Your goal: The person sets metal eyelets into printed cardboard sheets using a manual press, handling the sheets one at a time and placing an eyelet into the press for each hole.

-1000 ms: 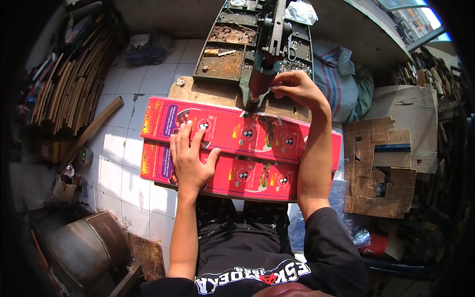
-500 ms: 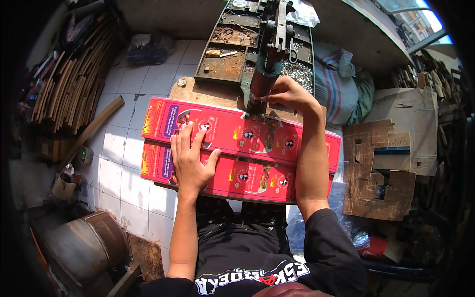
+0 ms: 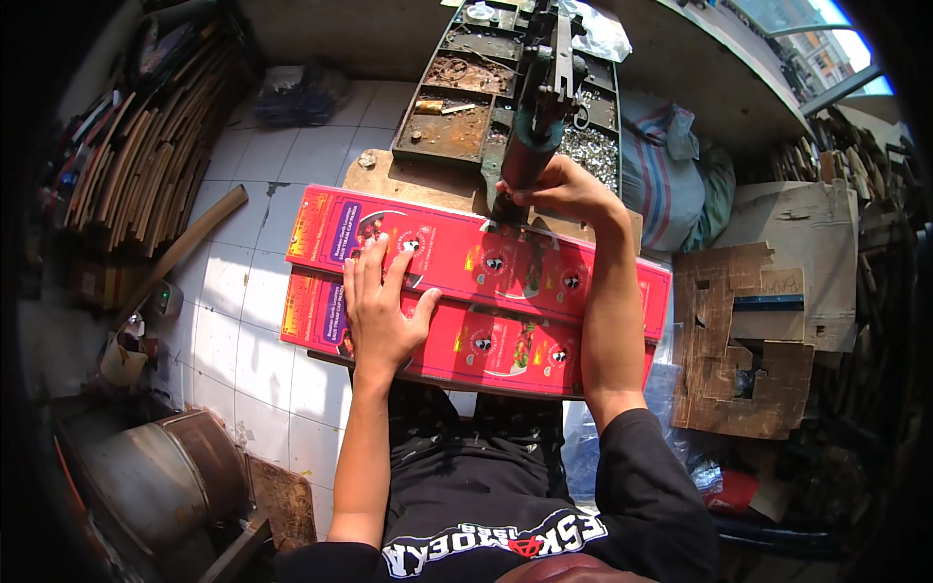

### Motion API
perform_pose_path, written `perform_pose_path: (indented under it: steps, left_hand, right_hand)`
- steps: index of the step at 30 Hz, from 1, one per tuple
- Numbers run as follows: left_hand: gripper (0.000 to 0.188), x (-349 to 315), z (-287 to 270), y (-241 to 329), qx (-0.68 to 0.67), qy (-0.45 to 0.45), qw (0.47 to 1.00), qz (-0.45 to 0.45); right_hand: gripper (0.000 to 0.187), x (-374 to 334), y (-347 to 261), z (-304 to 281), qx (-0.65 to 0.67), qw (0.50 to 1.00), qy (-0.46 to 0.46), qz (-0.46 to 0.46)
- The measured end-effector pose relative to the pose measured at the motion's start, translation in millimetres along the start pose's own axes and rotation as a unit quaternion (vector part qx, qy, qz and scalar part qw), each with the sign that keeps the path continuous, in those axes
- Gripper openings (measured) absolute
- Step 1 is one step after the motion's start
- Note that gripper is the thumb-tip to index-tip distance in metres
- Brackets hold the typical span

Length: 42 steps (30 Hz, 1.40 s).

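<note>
My left hand [image 3: 384,316] lies flat with fingers spread on two overlapping red printed cardboard pieces [image 3: 449,257], which rest on a wooden worktop in front of me. Over their far edge stands a dark metal press-like machine [image 3: 530,146] with a thick cylindrical column. My right hand [image 3: 569,189] reaches across the cardboard to the column's lower end. Its thumb and fingers are pinched together there; what they hold, if anything, is hidden. The right forearm covers part of the cardboard's right side.
Behind the column sits a compartmented metal tray [image 3: 452,133] with small metal bits. A striped sack [image 3: 656,175] stands to its right. Brown cut cardboard [image 3: 709,340] leans at the right. Cardboard stacks [image 3: 160,160] fill the far left, and a metal drum [image 3: 151,476] lies near left.
The view has shifted slightly. My left hand stays flat on the red cardboard, and my right hand stays at the column's lower end with little visible movement.
</note>
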State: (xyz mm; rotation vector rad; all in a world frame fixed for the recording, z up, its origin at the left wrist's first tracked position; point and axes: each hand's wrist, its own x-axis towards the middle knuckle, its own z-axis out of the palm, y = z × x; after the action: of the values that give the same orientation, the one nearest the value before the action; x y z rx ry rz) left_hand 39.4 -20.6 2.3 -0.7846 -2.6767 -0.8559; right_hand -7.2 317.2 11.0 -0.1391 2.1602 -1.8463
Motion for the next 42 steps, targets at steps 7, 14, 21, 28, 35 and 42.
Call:
perform_pose_path:
  steps: [7,14,21,28,35,42]
  left_hand:
    - [0.059,-2.6,3.0,-2.1,0.001,0.008,1.000,0.006]
    - [0.059,-1.5,2.0,-10.5,-0.053,0.041,0.998,0.013]
    - [0.043,-33.1,-62.2,-37.7,-0.074,0.186,0.976,-0.083]
    - [0.027,-70.5,-77.7,-112.7,-0.050,0.149,0.962,-0.221]
    - [0.026,-67.2,-75.4,-100.3,-0.035,0.161,0.961,-0.222]
    - [0.027,-67.6,-74.0,-96.8,-0.051,0.174,0.956,-0.232]
  right_hand:
    - [0.034,-58.6,-52.6,-31.3,-0.097,0.984,0.146,-0.042]
    - [0.032,-119.0,-100.1,-7.4,-0.140,0.920,0.345,-0.124]
    - [0.044,-247.9,-23.3,75.9,-0.313,0.818,0.477,0.071]
    - [0.055,-324.3,84.9,148.4,-0.223,0.762,0.564,0.227]
    - [0.053,-310.1,75.4,159.2,-0.230,0.748,0.580,0.228]
    - [0.043,-328.0,103.7,141.5,-0.099,0.752,0.638,0.135]
